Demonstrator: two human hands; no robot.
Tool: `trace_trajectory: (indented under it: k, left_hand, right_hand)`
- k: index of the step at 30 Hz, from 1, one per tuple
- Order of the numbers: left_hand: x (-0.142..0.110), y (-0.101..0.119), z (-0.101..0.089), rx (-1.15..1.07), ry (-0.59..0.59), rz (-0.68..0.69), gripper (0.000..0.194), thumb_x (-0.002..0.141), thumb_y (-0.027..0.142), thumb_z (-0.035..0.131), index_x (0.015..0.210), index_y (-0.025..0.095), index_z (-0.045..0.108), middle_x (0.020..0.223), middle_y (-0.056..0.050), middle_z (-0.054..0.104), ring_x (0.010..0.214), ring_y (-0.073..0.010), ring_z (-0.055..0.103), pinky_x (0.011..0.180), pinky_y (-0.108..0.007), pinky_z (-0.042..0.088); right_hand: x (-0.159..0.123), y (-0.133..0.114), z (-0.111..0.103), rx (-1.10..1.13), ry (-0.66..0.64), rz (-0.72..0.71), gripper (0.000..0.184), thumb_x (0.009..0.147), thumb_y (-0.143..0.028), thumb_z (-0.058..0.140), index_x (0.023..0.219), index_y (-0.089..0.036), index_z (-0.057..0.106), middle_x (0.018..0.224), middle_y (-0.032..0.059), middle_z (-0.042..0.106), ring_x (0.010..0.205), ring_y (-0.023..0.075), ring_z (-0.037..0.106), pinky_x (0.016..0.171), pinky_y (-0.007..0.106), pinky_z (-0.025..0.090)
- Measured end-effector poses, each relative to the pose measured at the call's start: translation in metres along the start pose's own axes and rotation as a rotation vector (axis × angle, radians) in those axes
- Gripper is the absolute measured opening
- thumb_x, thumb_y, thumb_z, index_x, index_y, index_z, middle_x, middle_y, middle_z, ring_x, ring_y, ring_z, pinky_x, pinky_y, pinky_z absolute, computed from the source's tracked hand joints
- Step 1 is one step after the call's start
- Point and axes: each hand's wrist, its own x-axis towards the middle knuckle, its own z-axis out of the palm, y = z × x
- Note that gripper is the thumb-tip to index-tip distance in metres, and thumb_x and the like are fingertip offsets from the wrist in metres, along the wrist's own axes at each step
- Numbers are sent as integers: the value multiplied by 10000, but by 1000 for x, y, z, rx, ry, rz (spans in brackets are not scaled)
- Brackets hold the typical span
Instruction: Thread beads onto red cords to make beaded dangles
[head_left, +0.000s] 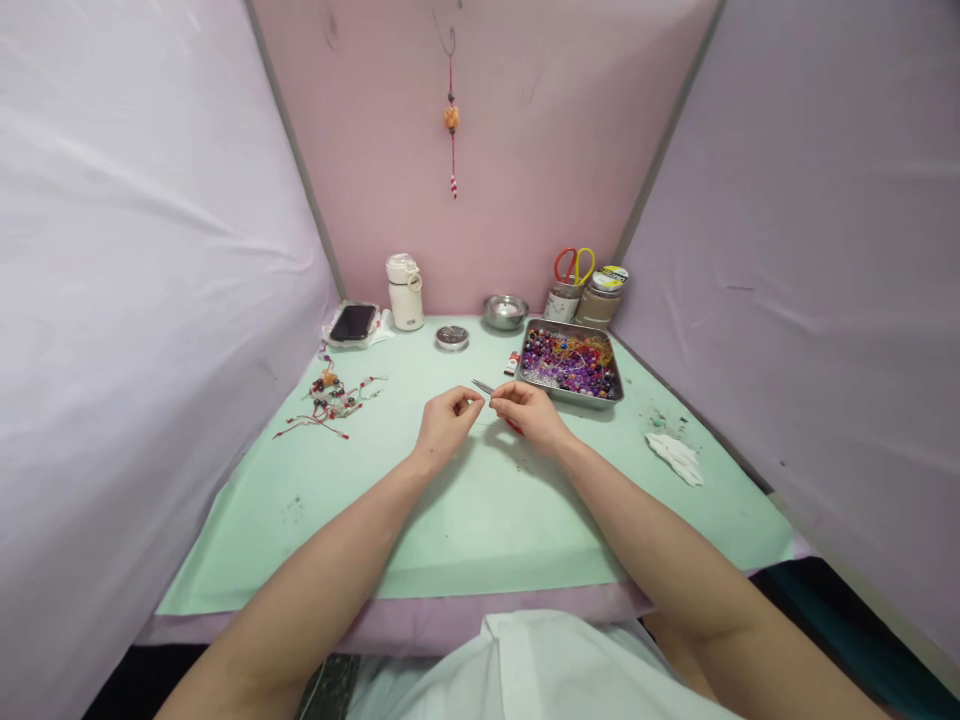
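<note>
My left hand point(447, 425) is closed in a pinch above the middle of the table, its thumb and forefinger pressed together. What it pinches is too small to make out. Just beside it, my right hand point(531, 412) is also pinched, fingertips almost meeting those of the left. A pair of scissors point(481, 385) shows a pointed metal blade left of the right hand and a bit of red handle below; whether the hand holds them or covers them is unclear. Closest to the right hand is a metal tray point(574, 397) of purple and dark beads point(566, 365).
Beaded cords point(330, 395) lie at left. Behind stand a phone point(354, 323), white bottle point(406, 295), round dish point(451, 338), steel bowl point(505, 312), scissors cup point(562, 301) and jar point(602, 298). A white cloth point(675, 458) lies right. A beaded pendant point(451, 118) hangs from the back wall.
</note>
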Motion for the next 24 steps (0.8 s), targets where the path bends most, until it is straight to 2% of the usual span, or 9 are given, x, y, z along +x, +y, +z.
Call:
trace_trajectory:
  k: [5,12,20,24]
  left_hand:
    - [0,1,0,9,-1,9,196,759,331,560,768,165,664,516,55,465,520,-99,410,551,-237,332]
    - [-1,3,0,18,8,28,161,757,293,565,752,167,665,528,56,467,531,-93,403,558,-232,330]
    - [-2,3,1,38,12,62,147,758,274,562,736,166,659,524,59,464,524,-88,395,554,-231,325]
    - [-2,3,1,16,7,30,156,754,291,567,742,167,661,524,56,469,526,-91,403,558,-234,332]
  right_hand:
    - [-1,1,1,20,4,10,281,612,-379,755,768,-182,628,645,-14,596,534,87,447,512,238,317]
    - [-2,1,3,68,4,14,268,600,-365,771,747,-190,632,633,-18,579,563,99,491,537,246,338]
    - [-2,1,4,102,-16,10,228,618,-317,768,751,-186,638,655,-23,585,566,82,458,552,239,323]
    - [-2,0,3,104,-20,13,220,616,-312,773,740,-188,641,630,-31,568,570,85,457,564,244,333]
